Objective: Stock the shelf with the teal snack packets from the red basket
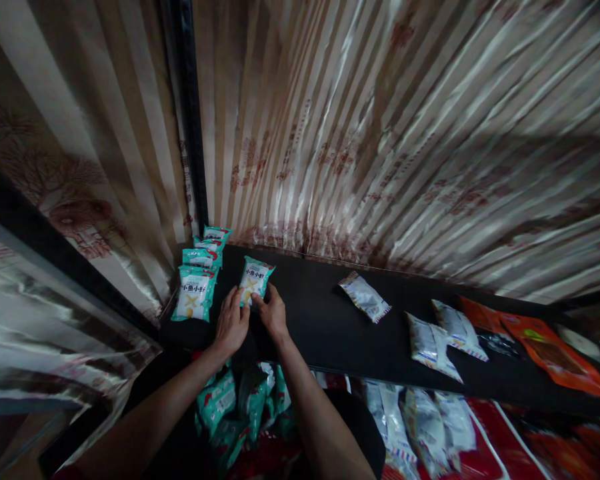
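A teal and white snack packet [255, 277] with a yellow cross design is held between my two hands over the black shelf. My left hand [233, 320] has its fingers closed on the packet's lower left edge. On the lower right side, my right hand [271, 312] grips the same packet with thumb and fingers. To the left, several matching teal packets [194, 293] stand in a row, one behind another, running back toward the shelf's corner.
Silver-white packets [365, 297] lie on the black shelf [315, 327] to the right, with orange packages [555, 353] at the far right. Below the front edge are loose teal packets [220, 400] and more silver-white ones [425, 427]. Patterned curtains [330, 133] hang behind; a dark post [190, 113] stands at the corner.
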Available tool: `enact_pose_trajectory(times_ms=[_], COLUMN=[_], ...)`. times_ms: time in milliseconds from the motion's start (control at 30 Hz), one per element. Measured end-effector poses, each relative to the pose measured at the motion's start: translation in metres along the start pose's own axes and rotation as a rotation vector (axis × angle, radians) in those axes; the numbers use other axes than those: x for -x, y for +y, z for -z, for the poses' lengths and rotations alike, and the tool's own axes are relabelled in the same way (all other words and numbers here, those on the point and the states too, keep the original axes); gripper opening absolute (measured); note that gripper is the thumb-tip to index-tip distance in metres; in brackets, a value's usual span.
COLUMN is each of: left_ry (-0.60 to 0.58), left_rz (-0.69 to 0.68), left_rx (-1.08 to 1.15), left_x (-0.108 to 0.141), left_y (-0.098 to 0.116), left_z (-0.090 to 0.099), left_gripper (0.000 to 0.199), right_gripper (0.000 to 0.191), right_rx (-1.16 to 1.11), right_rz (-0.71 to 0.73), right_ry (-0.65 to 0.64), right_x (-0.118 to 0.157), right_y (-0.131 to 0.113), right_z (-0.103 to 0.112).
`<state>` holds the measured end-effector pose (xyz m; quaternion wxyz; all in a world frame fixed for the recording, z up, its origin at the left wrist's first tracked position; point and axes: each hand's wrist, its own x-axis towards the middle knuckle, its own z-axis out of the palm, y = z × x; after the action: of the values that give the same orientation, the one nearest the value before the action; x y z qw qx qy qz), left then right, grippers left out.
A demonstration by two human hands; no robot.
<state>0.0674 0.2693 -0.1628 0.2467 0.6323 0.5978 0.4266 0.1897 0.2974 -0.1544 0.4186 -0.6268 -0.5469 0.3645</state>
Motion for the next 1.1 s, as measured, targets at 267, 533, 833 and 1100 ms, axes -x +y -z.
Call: enact_pose_trajectory(times_ms=[267,533,833,1100], left_ry=[0.03,0.063,0.052,0.091], left_rz=[-0.003,-0.005,0.038,0.051], left_rx=[-0.025,-0.021,-0.134,-0.157], left_x=[-0.031,-0.063,-0.091,-0.107], left_y=[0.0,-0.004,-0.013,-0.021], left_z=[-0.008,-0.018,-0.025,-0.033], left_gripper=[0.038,0.039,0.043,0.044], right_gripper=[0.045,0.039,0.034,0.045], right_rx=[0.13,0.168,0.269,0.324], right_rz=[-0.048,-0.025,-0.047,-0.041], right_ry=[0.043,0.065,0.054,0.045], right_x=[-0.035,-0.07,-0.099,-0.119], right_y=[-0.015,-0.02,-0.022,-0.027], right_z=[-0.009,-0.022,-0.036,-0.044])
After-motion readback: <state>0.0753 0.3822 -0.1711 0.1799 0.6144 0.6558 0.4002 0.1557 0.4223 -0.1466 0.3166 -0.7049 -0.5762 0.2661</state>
